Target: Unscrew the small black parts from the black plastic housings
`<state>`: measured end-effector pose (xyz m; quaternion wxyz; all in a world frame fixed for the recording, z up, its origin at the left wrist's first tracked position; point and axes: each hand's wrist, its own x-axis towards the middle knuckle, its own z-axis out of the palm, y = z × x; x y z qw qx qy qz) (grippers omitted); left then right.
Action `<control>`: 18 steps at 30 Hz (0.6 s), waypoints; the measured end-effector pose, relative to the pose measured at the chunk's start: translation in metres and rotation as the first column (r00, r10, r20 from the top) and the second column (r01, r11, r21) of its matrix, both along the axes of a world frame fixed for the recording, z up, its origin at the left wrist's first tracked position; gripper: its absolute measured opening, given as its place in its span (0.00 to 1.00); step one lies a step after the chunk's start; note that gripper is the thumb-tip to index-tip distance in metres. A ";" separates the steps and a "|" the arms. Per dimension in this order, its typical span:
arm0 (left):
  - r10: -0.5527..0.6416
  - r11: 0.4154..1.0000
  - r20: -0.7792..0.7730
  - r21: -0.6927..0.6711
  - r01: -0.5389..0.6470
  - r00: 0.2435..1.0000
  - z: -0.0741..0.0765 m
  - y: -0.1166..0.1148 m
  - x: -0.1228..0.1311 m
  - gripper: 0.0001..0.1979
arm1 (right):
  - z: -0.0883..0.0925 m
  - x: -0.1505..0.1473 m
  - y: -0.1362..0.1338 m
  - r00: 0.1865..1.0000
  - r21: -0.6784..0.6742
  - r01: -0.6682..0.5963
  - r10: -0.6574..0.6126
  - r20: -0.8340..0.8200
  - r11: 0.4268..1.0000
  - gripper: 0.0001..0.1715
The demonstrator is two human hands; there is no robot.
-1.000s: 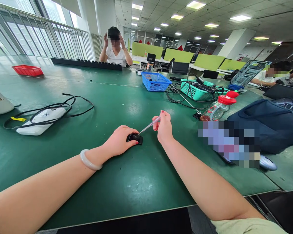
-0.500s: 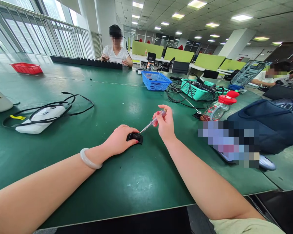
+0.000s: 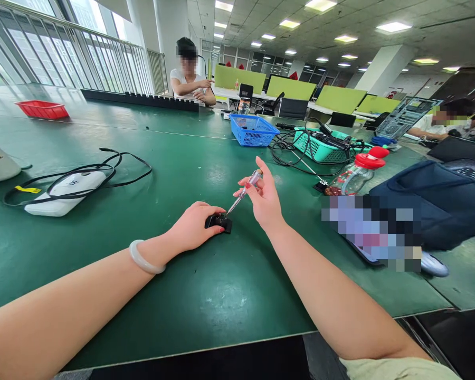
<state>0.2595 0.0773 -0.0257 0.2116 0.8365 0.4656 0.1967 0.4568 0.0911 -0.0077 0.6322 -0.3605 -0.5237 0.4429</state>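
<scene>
My left hand [image 3: 195, 224] grips a small black part [image 3: 224, 224] between thumb and fingers, down on the green table [image 3: 225, 285]. What kind of part it is I cannot make out. A screwdriver [image 3: 245, 192] with a clear handle is pinched in my right hand [image 3: 266, 196], its index finger raised along the handle's end. The shaft slants down to the left, and its tip meets the upper right of the black part. My left fingers cover the part's left side.
To the left lie a white power bank-like box [image 3: 69, 194] with a black cable and a red tray [image 3: 43, 110]. Blue [image 3: 254, 132] and green [image 3: 320, 148] baskets stand behind. A red-lidded bottle [image 3: 356, 174] and dark bag [image 3: 431, 203] are right. A person [image 3: 190, 79] sits opposite.
The screwdriver stands steeper, and my right index finger has lifted and stretched out. My left hand stays in place on the black part. The person opposite has moved their arms.
</scene>
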 end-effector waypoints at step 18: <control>0.016 1.000 0.043 0.022 -0.017 0.999 -0.006 0.003 -0.002 0.17 | -0.030 0.016 0.027 0.997 -0.364 0.035 -0.055 -0.046 0.931 0.36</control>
